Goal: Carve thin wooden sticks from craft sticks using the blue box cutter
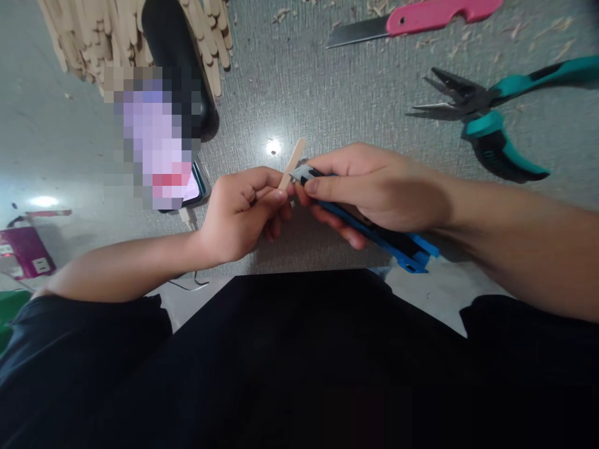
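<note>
Pinched between the thumb and fingers of my left hand (248,209) is a flat wooden craft stick (294,160), its free end pointing up and away from me. My right hand (369,187) is wrapped around a blue utility knife (346,217), thumb near its metal nose. The knife's tip meets or nearly meets the stick's edge just above my left fingertips; exact contact is too small to tell. Both hands are close together over the near edge of the table.
A grey textured table (266,81) carries a heap of craft sticks (98,37), a black case (178,56) and a phone (191,190) with a cable. A pink-handled knife (421,22), teal pliers (477,103) and wood shavings lie on the right. A purple socket block (28,252) sits far left.
</note>
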A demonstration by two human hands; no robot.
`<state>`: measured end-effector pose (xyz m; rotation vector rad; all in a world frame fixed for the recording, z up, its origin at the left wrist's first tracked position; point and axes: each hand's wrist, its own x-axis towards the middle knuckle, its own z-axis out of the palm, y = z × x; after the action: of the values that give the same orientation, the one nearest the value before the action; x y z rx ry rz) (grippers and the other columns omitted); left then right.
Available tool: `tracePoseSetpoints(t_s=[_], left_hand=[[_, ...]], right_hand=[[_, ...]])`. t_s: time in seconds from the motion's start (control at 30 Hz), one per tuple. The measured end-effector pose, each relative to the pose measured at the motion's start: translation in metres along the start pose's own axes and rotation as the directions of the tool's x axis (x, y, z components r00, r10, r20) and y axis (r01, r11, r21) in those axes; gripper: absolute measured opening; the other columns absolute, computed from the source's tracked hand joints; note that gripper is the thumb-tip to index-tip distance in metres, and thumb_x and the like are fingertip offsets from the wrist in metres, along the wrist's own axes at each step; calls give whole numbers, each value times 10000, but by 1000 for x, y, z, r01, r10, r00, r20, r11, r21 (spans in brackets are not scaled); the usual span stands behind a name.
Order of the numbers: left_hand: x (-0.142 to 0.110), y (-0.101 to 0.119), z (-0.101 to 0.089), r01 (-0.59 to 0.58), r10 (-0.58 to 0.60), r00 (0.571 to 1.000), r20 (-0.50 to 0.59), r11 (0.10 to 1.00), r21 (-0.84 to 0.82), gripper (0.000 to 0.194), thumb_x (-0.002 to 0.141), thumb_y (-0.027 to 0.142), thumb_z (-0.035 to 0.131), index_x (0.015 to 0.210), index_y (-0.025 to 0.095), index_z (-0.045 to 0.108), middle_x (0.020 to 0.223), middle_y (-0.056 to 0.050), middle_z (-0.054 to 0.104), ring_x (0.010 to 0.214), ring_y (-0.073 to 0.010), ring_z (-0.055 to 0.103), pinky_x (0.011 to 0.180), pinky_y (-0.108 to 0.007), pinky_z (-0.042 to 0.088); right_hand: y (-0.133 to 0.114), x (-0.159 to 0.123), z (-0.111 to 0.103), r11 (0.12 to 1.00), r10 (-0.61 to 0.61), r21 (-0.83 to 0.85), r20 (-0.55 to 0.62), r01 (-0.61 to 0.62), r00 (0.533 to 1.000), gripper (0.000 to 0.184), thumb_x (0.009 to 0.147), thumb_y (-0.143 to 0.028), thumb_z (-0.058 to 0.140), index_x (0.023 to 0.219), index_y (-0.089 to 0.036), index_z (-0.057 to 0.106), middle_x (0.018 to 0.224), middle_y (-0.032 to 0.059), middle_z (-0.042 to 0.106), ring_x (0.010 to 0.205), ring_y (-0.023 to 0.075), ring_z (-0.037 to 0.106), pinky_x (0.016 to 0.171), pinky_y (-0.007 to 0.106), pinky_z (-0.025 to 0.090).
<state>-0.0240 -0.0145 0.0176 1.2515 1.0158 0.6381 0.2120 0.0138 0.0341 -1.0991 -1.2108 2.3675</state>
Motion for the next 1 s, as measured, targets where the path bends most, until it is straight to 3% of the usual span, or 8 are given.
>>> tracePoseSetpoints(t_s=[0.2, 0.67, 0.83, 1.0], left_hand=[[-1, 4, 0, 61, -59, 998, 21, 994, -89, 211, 1078, 339, 786, 930, 195, 745, 757, -22, 779, 486, -123, 664, 403, -226, 524], [1, 6, -2, 71, -64, 997, 53, 989, -132, 284, 1055, 428, 852, 933, 187, 764, 781, -31, 790, 518, -126, 704, 429, -217, 569], [0, 4, 0, 43, -42, 999, 17, 991, -125, 227, 1069, 363, 827, 946, 185, 756, 789, -28, 804, 534, -129, 727, 445, -216, 592], [-1, 3, 2, -2, 2, 1000, -13, 1000, -15, 221, 1085, 360, 796, 969, 180, 739, 787, -31, 817, 538, -131, 732, 450, -216, 596]], right_hand=[[2, -2, -8, 1000, -6, 8, 63, 6, 998, 266, 1137, -325, 748, 911, -201, 682, 652, -39, 656, 379, 117, 587, 374, 237, 450], [0, 2, -10, 996, 6, 93, 124, -18, 992, 241, 1120, -290, 745, 908, -191, 688, 640, -23, 651, 365, 124, 571, 363, 236, 436], [0, 0, -7, 997, 3, 71, 74, -8, 997, 274, 1141, -286, 709, 885, -194, 674, 636, -16, 649, 370, 124, 572, 374, 236, 440], [3, -1, -5, 999, -15, 34, 22, 14, 1000, 271, 1127, -306, 753, 888, -201, 681, 651, -26, 668, 394, 129, 607, 386, 234, 471]])
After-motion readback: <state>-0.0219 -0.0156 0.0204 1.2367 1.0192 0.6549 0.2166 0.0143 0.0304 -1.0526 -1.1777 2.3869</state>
